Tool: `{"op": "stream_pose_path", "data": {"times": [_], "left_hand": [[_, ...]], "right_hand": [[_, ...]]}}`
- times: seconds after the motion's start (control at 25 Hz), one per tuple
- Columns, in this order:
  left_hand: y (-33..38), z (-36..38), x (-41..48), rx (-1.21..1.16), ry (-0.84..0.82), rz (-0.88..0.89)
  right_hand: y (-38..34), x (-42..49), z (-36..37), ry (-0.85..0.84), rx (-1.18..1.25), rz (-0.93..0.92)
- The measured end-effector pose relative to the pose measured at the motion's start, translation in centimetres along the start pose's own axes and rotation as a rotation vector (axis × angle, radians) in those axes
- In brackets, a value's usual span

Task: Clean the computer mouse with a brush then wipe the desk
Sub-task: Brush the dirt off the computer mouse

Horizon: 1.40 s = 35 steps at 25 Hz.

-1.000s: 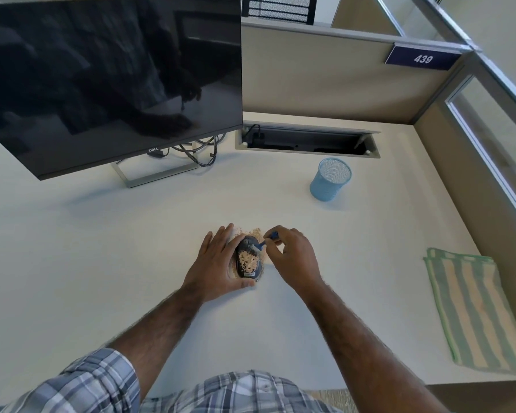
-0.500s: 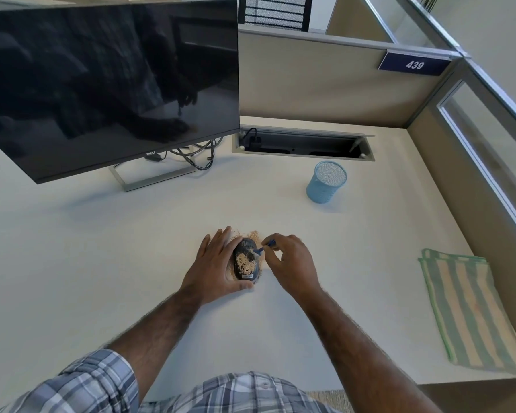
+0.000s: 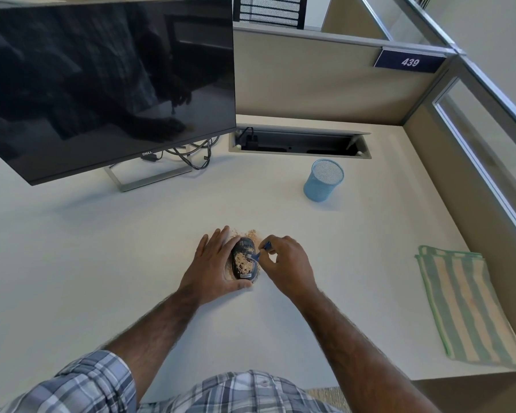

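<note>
A dark computer mouse lies on the white desk, its top covered with tan crumbs. More tan crumbs lie on the desk just beyond it. My left hand grips the mouse from its left side, thumb at its near end. My right hand pinches a small blue brush, whose tip touches the mouse's right upper side. A green and beige striped cloth lies flat at the desk's right edge.
A black monitor on a metal stand fills the back left, with cables behind it. A blue mesh cup stands at the back right. An open cable tray runs along the beige partition.
The brush tip has shifted slightly along the mouse's right side. My left hand keeps its hold on the mouse. The camera view has drifted a little.
</note>
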<state>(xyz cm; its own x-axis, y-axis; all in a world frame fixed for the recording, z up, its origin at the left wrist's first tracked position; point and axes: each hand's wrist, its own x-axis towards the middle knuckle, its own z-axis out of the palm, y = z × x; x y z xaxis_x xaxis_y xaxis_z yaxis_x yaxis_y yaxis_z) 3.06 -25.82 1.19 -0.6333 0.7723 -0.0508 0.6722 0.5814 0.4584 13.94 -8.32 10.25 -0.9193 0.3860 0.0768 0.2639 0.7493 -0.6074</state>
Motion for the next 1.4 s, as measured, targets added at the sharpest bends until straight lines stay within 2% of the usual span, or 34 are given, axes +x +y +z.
{"op": "stream_pose_path", "data": {"times": [0.2,0.6,1.12,1.28,1.4], "left_hand": [[0.0,0.1,0.0,-0.003,0.006,-0.005],[0.0,0.0,-0.1,-0.008,0.011,-0.004],[0.0,0.1,-0.1,-0.011,0.013,-0.001],[0.0,0.2,0.0,-0.011,0.013,-0.001],[-0.2,0.3,0.0,-0.011,0.022,-0.002]], "right_hand": [[-0.3,0.6,-0.2,-0.067,-0.008,-0.010],[-0.7,1.3,-0.3,-0.022,-0.073,-0.004],[-0.7,1.6,-0.2,-0.040,-0.045,0.002],[-0.7,2.0,-0.2,-0.102,-0.057,0.001],[-0.4,2.3,-0.1,-0.076,-0.063,0.012]]}}
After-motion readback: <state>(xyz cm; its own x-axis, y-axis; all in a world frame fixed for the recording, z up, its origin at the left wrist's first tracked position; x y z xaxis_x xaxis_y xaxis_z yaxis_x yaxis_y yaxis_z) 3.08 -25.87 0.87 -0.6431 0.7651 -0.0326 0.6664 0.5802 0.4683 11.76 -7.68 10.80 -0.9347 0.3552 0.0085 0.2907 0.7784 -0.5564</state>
